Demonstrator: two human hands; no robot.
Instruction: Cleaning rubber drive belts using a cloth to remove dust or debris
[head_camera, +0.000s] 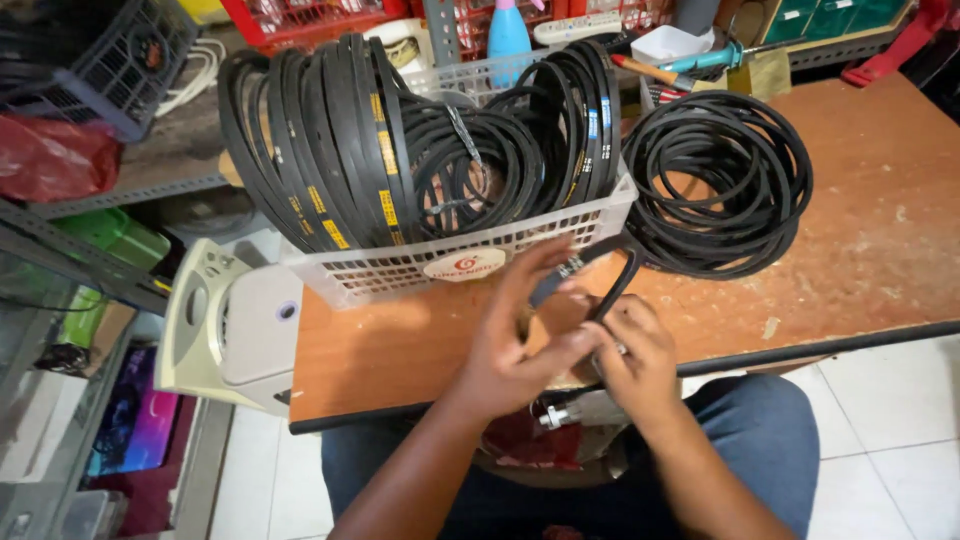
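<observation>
Left hand (520, 335): raised just in front of the white basket, fingers spread and pointing up toward its front wall; thumb and palm press on the black belt, so the grip is a loose pinch on the belt, somewhat blurred.
Right hand (640, 355): just right of the left hand, fingers curled closed round the lower stretch of the same belt.
Black belt (605, 285): a thin rubber loop held between both hands, running up from the right hand toward the basket's right front corner; it hangs above the desk, outside the basket.
White basket (470, 262): a slotted plastic basket on the desk, directly beyond the hands, packed with upright black belts.
Belts in the basket (330, 150): big loops with yellow markings fill its left half; smaller coils with blue markings sit in its right half.
Loose coil (720, 180): a bundle of thin black belts lying flat on the desk, touching the basket's right side.
Desk (880, 240): worn orange-brown top with a dark edge, carrying the basket and the coil.
Progress: one belt is out and in hand; judging by this, the handling of it is under way, while the basket load and the loose coil lie untouched.
Behind the basket: a blue bottle (508, 30) and small tools.
Left of the basket: a cream-coloured appliance (225, 330) below desk level.
</observation>
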